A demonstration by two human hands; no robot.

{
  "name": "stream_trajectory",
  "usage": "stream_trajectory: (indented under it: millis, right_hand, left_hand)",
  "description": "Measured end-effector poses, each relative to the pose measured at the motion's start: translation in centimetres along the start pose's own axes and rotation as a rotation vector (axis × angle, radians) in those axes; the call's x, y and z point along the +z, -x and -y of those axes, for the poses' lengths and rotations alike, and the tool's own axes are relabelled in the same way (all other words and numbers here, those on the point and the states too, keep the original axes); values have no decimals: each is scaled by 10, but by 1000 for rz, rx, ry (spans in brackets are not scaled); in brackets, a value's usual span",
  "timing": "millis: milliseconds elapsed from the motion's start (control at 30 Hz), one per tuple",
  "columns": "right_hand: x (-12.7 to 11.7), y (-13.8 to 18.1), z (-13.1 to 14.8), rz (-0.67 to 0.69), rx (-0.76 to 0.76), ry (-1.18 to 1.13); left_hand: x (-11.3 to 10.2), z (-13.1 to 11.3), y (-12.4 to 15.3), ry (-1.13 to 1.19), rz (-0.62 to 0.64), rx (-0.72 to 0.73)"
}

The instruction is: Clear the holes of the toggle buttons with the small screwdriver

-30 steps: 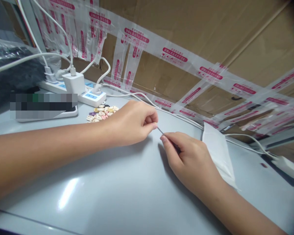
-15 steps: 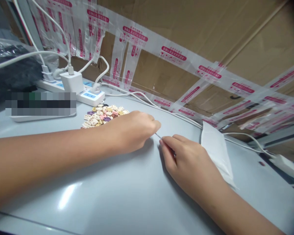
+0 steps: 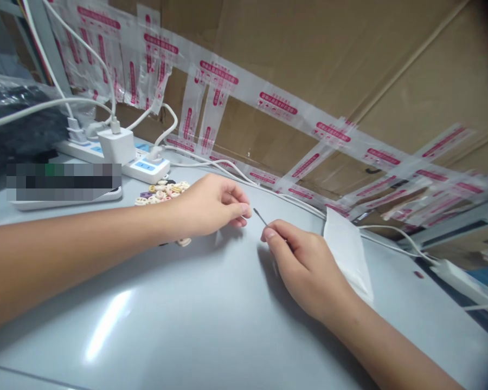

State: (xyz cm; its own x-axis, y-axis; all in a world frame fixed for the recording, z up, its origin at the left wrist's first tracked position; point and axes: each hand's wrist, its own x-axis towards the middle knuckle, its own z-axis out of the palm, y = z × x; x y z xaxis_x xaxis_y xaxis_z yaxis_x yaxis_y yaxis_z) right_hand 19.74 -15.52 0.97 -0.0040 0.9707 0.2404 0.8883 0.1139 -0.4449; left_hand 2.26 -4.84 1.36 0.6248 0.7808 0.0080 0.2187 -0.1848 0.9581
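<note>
My right hand [image 3: 296, 249] pinches a thin dark stick [image 3: 261, 216] between thumb and forefinger. Its slightly thicker tip points up and left, toward my left hand [image 3: 215, 203]. That hand hovers just left of the tip, apart from it, with its fingers loosely curled and spread; I see nothing clearly held in it. Partly behind my left wrist lies a pile of small bead-like pieces [image 3: 158, 194] in cream, yellow, pink and purple. A few pieces [image 3: 184, 242] show below the wrist.
A white power strip [image 3: 148, 169] with a charger [image 3: 116, 145] and cables stands at the back left. Beyond my right hand lies a white packet [image 3: 347, 252]. Taped cardboard [image 3: 264, 130] rises along the table's back. A blurred-out object [image 3: 67, 187] sits at the left.
My left hand has come off the end of the stick and its fingers have spread. The stick's tip now shows free, still pinched in my right hand. The view has shifted slightly.
</note>
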Motion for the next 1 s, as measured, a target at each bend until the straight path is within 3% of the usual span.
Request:
stream_trajectory:
  millis: [200,567,1000]
  right_hand:
    - [-2,1,2,0,-38,8]
    - [-1,2,4,-16,-98,125]
    - [1,10,7,-3,-84,324]
  left_hand:
    - [-3,0,-1,159,86,-44]
    - [3,-2,0,146,36,-32]
    - [2,-5,6,-223,-1,148]
